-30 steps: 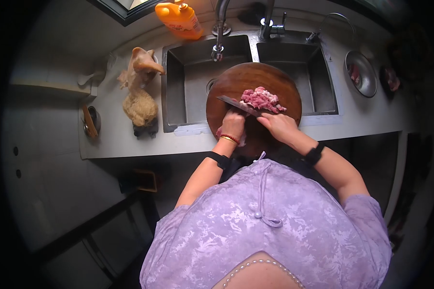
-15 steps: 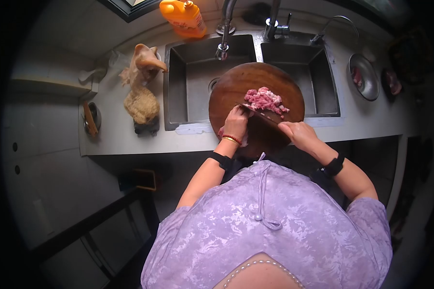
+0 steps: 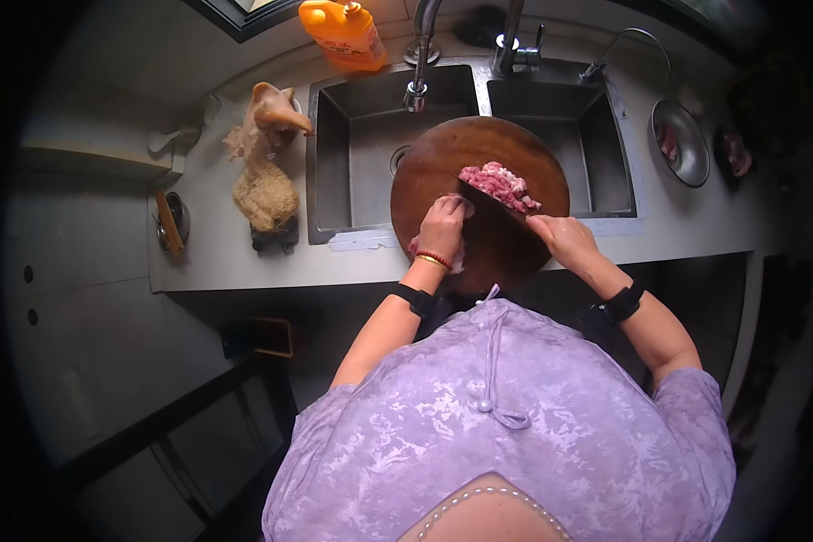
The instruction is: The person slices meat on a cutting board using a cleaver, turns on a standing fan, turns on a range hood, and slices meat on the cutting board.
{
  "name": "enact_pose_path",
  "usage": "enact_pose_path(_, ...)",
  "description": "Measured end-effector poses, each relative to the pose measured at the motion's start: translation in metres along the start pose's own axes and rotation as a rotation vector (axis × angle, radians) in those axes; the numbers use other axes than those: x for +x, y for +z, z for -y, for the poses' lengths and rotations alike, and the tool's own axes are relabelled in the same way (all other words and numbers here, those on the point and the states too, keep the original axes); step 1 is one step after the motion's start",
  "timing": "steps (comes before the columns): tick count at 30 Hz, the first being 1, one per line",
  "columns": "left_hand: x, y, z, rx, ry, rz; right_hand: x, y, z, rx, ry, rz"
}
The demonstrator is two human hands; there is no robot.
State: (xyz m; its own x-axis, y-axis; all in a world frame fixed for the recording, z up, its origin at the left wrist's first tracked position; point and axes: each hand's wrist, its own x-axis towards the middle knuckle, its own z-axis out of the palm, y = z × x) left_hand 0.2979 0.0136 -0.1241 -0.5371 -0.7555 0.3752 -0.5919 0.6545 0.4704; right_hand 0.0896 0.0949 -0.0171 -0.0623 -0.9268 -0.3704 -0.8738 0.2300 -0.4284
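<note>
A round wooden cutting board (image 3: 524,149) lies over the front of the double sink. On it, a heap of chopped pink meat (image 3: 499,185) sits right of centre. My right hand (image 3: 565,242) is closed around the handle of a dark kitchen knife (image 3: 491,200), whose blade lies along the near side of the heap. My left hand (image 3: 444,226) presses with curled fingers on a larger piece of raw meat (image 3: 458,257) at the board's left front. Most of that piece is hidden under the hand.
Behind the board stand the steel sink (image 3: 352,108) and faucet (image 3: 415,90). An orange jug (image 3: 345,34) is at the back. To the left are a shell-like ornament (image 3: 271,117) and a brown pan-like container (image 3: 173,221). At right, a metal bowl (image 3: 680,144) holds meat.
The knife has shifted away from my left fingers toward the chopped heap, and its blade now shows broader. My right hand has moved slightly; my left hand stays on the meat.
</note>
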Motion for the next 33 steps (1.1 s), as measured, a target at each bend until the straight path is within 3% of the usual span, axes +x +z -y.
enact_pose_path(6, -0.002, 0.001, 0.003, -0.081, -0.089, 0.087, 0.000, -0.005, 0.002, 0.027, -0.084, 0.111)
enact_pose_path(8, -0.004, 0.008, 0.006, 0.003, -0.040, 0.006, 0.017, 0.019, -0.002, 0.015, -0.162, 0.096)
enact_pose_path(11, -0.006, 0.009, 0.008, 0.033, -0.052, 0.093, 0.045, 0.025, 0.044, -0.011, -0.058, 0.103)
enact_pose_path(14, -0.008, 0.008, 0.008, 0.013, -0.095, 0.117, 0.046, 0.028, 0.042, 0.001, -0.065, 0.076)
enact_pose_path(18, -0.001, -0.003, 0.000, -0.003, -0.033, 0.006, 0.024, 0.019, 0.003, 0.122, 0.022, -0.001)
enact_pose_path(23, -0.002, -0.001, -0.001, 0.023, -0.059, -0.150, 0.010, 0.001, 0.001, 0.044, -0.061, -0.020)
enact_pose_path(25, -0.006, -0.003, 0.000, 0.002, -0.060, -0.009, 0.004, -0.002, 0.005, 0.079, -0.094, -0.020)
enact_pose_path(29, -0.006, -0.003, 0.002, -0.066, -0.041, 0.014, -0.001, -0.001, 0.014, 0.030, -0.067, 0.074)
enact_pose_path(33, -0.004, 0.003, 0.004, 0.055, -0.015, 0.013, 0.005, 0.009, 0.015, 0.002, -0.025, 0.101)
